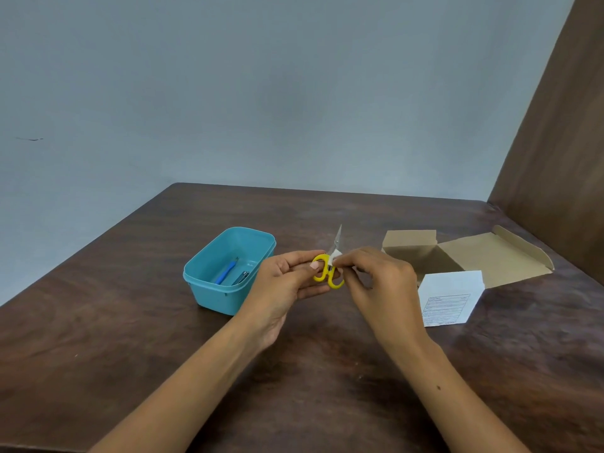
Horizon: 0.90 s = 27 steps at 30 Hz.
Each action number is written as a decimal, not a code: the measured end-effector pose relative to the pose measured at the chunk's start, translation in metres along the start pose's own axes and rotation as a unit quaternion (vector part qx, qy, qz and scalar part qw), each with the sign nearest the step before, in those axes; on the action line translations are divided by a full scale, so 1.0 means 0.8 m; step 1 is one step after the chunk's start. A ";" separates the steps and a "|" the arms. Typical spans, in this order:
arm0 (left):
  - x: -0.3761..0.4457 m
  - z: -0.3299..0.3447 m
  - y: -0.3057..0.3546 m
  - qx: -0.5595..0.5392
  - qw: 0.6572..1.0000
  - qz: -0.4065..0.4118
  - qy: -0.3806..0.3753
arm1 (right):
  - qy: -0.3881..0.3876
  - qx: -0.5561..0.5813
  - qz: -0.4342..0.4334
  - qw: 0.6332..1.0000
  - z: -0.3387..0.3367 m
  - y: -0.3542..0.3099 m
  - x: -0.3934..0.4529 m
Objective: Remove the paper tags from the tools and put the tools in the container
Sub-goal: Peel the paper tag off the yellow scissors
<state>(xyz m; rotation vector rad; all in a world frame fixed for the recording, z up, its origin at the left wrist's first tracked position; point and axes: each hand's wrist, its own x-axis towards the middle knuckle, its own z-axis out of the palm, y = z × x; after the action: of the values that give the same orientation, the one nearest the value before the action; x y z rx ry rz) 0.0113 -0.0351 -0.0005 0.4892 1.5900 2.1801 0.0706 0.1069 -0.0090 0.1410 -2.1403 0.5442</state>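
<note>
- A small pair of scissors with yellow plastic loop handles and thin metal blades [327, 271] is held above the dark brown wooden table [130, 322], blades pointing up and away from the person.
- The left hand [287, 282] grips the scissors by one yellow loop, thumb pressed on the front and fingers curled behind it.
- The right hand [376, 276] pinches a small white paper tag [336, 256] that sits where the handles meet the blades; its fingers are curled in toward the tag.
- The two hands are close together, nearly touching around the scissors.
- Just to the left of the left hand stands a light blue rectangular plastic container [209, 291], open at the top.
- Inside it lie a slim blue-handled tool [225, 273] and a small dark metal nail clipper [242, 277], side by side on the bottom.
- To the right of the hands lies an opened tan cardboard box [490, 256] with its flaps spread flat.
- A white printed paper sheet [449, 297] rests against the front of that box.
</note>
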 end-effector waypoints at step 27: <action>0.002 -0.001 -0.004 0.035 0.996 0.052 0.057 | -0.074 0.035 -0.026 0.996 0.004 -0.017 -0.003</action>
<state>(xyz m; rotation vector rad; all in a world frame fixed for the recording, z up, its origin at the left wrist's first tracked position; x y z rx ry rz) 0.0095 -0.0340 -0.0036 0.4862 1.7430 2.2723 0.0732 0.0930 -0.0079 0.2823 -2.2548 0.5947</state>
